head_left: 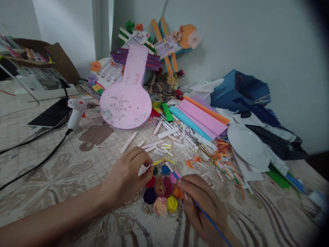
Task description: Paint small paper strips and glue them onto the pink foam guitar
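A flower-shaped paint palette (148,207) lies on the table in front of me, its round wells holding blue, pink, orange, yellow, peach, dark purple, red and green paint. My right hand (203,202) grips a blue-handled paintbrush (212,223) at the palette's right side. The brush tip points up and left, over the blue and pink wells. At the upper left of the palette, my left hand (128,175) is closed in a pinch beside the red and green wells. A small whitish bit shows at its fingertips, too unclear to name.
Beyond the palette lie white paper strips (168,133), gold-handled scissors (207,154) and orange shreds. A pink decorated paper guitar shape (125,106) leans at the back. A glue gun (77,111) with its cord stands left; coloured sheets (200,116) and a white plate (248,145) are right.
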Tool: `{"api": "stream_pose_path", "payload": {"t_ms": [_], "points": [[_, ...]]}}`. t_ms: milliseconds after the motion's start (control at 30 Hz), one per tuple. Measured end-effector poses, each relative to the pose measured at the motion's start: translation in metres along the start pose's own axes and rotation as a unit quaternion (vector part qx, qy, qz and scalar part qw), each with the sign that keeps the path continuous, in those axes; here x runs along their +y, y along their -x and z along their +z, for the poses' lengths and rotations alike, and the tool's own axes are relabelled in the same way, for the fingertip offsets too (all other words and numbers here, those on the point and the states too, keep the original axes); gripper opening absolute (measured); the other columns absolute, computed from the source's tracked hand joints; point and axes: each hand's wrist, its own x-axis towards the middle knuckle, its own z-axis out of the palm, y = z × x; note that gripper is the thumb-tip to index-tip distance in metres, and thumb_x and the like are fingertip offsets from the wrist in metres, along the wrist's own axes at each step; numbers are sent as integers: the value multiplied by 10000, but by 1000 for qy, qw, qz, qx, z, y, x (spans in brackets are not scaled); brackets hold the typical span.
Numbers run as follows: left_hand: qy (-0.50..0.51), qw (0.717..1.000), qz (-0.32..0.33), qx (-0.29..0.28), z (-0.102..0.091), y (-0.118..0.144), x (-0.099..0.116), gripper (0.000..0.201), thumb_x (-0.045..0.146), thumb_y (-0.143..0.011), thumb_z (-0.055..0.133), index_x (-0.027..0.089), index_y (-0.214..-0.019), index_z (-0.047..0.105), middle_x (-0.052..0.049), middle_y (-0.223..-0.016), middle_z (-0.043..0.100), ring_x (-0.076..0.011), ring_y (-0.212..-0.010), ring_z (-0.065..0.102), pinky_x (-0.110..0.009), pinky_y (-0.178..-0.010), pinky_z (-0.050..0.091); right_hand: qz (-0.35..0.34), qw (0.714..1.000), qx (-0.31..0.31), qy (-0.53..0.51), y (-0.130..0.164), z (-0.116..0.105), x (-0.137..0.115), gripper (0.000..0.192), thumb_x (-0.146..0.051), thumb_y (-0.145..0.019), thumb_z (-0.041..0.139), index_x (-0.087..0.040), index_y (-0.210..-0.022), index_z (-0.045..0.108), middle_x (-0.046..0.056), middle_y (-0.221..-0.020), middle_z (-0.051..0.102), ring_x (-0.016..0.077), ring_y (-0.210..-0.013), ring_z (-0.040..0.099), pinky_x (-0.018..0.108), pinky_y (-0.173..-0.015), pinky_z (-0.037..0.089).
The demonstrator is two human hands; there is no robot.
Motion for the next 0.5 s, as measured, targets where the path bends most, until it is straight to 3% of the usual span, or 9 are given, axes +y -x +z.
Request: {"api": "stream_pose_path", "payload": {"t_ms": [133, 300, 500], "points": [[3, 1000, 5, 4, 0, 0, 0, 137, 43, -764, 547, 176, -739, 526, -7, -711, 575, -144, -710, 542, -271, -641, 445, -41, 999, -23, 8, 0, 0, -1, 287, -66, -833, 470, -112, -1098, 570, 97, -1011, 621, 164, -1012, 598, 259, -875, 526], [-5, 1000, 12, 10, -2, 0, 0, 143, 30, -754, 543, 171, -739, 528, -4, -699, 568, -143, -702, 539, -268, -635, 442, 19, 1000, 9, 18, 2, -1, 6, 320, -73, -830, 478, -154, -1130, 555, 79, -996, 624, 154, -945, 616, 260, -786, 560], [-1, 1000, 13, 6, -2, 0, 0, 141, 30, -760, 540, 170, -747, 534, -3, -698, 567, -144, -703, 538, -270, -639, 443, -16, 999, -26, 11, 3, 1, -1, 301, -78, -844, 465, -130, -1126, 556, 89, -1027, 625, 152, -1013, 602, 242, -861, 537]]}}
